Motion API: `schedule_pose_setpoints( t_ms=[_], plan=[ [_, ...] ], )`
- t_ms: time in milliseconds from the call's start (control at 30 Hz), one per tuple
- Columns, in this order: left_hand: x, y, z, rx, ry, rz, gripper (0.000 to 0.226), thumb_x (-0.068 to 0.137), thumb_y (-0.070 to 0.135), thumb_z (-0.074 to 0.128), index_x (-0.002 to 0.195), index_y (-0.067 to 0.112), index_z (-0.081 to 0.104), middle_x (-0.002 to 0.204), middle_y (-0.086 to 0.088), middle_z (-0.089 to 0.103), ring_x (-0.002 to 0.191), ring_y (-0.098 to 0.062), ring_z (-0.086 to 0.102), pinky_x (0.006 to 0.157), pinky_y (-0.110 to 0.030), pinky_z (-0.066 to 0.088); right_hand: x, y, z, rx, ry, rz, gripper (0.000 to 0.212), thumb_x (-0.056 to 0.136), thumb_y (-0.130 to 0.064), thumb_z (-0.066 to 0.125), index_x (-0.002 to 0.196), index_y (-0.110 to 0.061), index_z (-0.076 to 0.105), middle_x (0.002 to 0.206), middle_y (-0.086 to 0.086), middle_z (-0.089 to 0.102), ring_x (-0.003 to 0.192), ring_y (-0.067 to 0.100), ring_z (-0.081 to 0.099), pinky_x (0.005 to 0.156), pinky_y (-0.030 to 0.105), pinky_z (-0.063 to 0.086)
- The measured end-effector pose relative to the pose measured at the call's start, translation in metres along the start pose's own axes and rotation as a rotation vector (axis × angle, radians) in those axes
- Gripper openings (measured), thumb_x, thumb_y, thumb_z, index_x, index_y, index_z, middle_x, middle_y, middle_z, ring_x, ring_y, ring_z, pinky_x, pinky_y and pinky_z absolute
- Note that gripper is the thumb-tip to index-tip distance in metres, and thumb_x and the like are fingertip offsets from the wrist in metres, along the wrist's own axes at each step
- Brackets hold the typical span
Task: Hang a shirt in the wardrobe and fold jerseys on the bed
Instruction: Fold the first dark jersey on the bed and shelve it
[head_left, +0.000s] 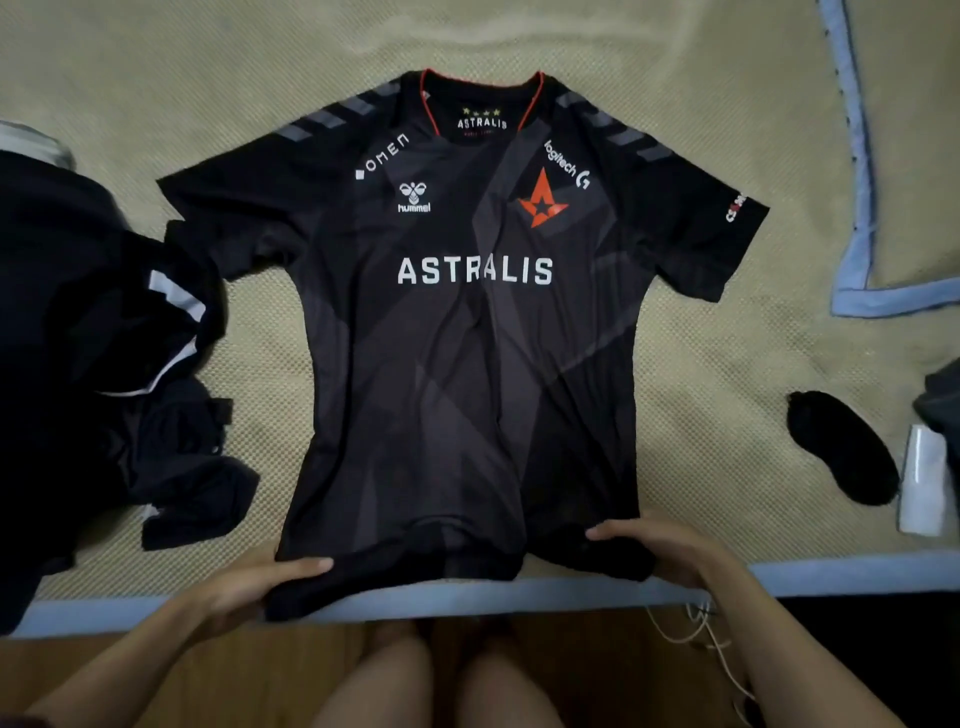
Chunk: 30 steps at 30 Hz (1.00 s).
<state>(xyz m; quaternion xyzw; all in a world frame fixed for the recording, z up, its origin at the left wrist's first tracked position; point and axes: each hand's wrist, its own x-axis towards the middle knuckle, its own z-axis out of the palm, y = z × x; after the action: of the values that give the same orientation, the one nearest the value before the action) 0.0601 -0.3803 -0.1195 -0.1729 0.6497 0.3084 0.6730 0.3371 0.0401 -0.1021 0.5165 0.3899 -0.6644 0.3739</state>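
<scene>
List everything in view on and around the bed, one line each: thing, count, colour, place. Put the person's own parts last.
Short-sleeved Astralis jersey: one, black with grey panels and an orange star, spread flat face up at the middle of the mat.
Pile of dark clothes: one heap, black with white stripes, left of the jersey.
Woven bed mat: one, beige with blue edging, under everything.
Pillow: one, beige with blue border, upper right.
Oval eye mask: one, black, right of the jersey.
Small white cylinder: one, far right.
Thin cable: one, white, lower right.
Left hand: holds the hem's left corner.
Right hand: holds the hem's right corner.
</scene>
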Motion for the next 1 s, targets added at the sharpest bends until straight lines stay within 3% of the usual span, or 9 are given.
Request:
schedule_pose_setpoints(
  t_ms=[167,333,400,467,533,667,800,933,1000],
  plan=[
    [-0.011,-0.008,-0.002,-0.03,-0.033,-0.031,0.045,0.083,0.026,0.077,0.123,0.007,0.068,0.124,-0.005,0.071,0.114,-0.023,0.068,0.103,-0.039,0.049,-0.008,0.014,-0.005,-0.305,0.084,0.066,0.083,0.061,-0.05,0.093,0.133,-0.03,0.056,0.129,-0.007,0.066,0.119,0.018,0.062,0.099,0.036,0.052],
    [-0.016,-0.027,-0.006,0.024,0.195,0.135,0.027,0.088,0.03,0.07,0.1,0.006,0.075,0.095,-0.014,0.078,0.084,-0.021,0.077,0.082,-0.028,0.059,-0.019,0.031,-0.012,-0.344,0.274,-0.02,0.033,0.087,-0.041,0.077,0.114,-0.024,0.065,0.103,-0.008,0.067,0.086,0.003,0.061,0.066,0.013,0.046],
    [-0.017,-0.035,-0.007,0.169,0.285,0.161,0.022,0.094,0.019,0.065,0.085,0.0,0.068,0.067,-0.01,0.073,0.064,-0.024,0.073,0.061,-0.021,0.055,-0.013,0.046,-0.016,-0.357,0.414,-0.04,0.026,0.092,-0.039,0.072,0.102,-0.015,0.071,0.091,-0.002,0.07,0.085,0.015,0.066,0.064,0.02,0.046],
    [-0.013,-0.048,-0.008,0.3,0.294,0.157,0.03,0.098,0.017,0.062,0.076,-0.003,0.062,0.057,-0.013,0.067,0.06,-0.032,0.066,0.057,-0.025,0.05,-0.008,0.058,-0.018,-0.407,0.538,-0.067,0.03,0.097,-0.037,0.066,0.086,-0.009,0.071,0.081,0.006,0.07,0.087,0.03,0.068,0.067,0.033,0.05],
    [-0.011,-0.055,-0.012,0.365,0.3,0.141,0.034,0.098,0.016,0.062,0.071,-0.005,0.059,0.057,-0.013,0.066,0.057,-0.026,0.063,0.056,-0.022,0.048,-0.002,0.07,-0.019,-0.443,0.592,-0.073,0.031,0.1,-0.035,0.062,0.093,-0.006,0.071,0.088,0.011,0.072,0.094,0.035,0.069,0.078,0.041,0.053],
    [-0.004,-0.06,-0.02,0.494,0.344,0.112,0.035,0.092,0.013,0.071,0.064,-0.004,0.058,0.055,-0.007,0.063,0.054,-0.014,0.063,0.057,-0.02,0.046,0.007,0.083,-0.017,-0.553,0.598,-0.037,0.028,0.101,-0.021,0.062,0.119,-0.001,0.069,0.105,0.014,0.073,0.104,0.037,0.067,0.082,0.037,0.049],
    [0.007,-0.047,-0.03,0.802,0.295,0.017,0.037,0.087,0.027,0.076,0.057,0.015,0.059,0.062,-0.003,0.066,0.066,-0.018,0.064,0.063,-0.029,0.042,0.012,0.07,-0.013,-0.781,0.627,0.121,0.025,0.098,-0.023,0.062,0.117,-0.008,0.065,0.112,0.013,0.071,0.103,0.032,0.066,0.081,0.037,0.05],
    [0.001,0.001,-0.02,1.052,0.115,-0.148,0.002,0.073,0.019,0.066,0.074,0.019,0.065,0.065,0.004,0.067,0.061,-0.013,0.064,0.05,-0.021,0.044,0.008,0.022,-0.002,-1.177,0.398,0.458,0.039,0.089,-0.027,0.065,0.128,-0.019,0.064,0.126,0.002,0.068,0.107,0.021,0.065,0.084,0.032,0.051],
    [0.007,0.034,-0.022,1.011,0.162,-0.137,0.006,0.075,0.02,0.064,0.076,0.015,0.066,0.064,0.001,0.065,0.056,-0.016,0.06,0.046,-0.02,0.042,0.008,-0.018,0.011,-1.315,0.313,0.567,0.051,0.085,-0.036,0.073,0.132,-0.02,0.064,0.13,0.0,0.067,0.117,0.021,0.065,0.095,0.034,0.054]
  ],
)
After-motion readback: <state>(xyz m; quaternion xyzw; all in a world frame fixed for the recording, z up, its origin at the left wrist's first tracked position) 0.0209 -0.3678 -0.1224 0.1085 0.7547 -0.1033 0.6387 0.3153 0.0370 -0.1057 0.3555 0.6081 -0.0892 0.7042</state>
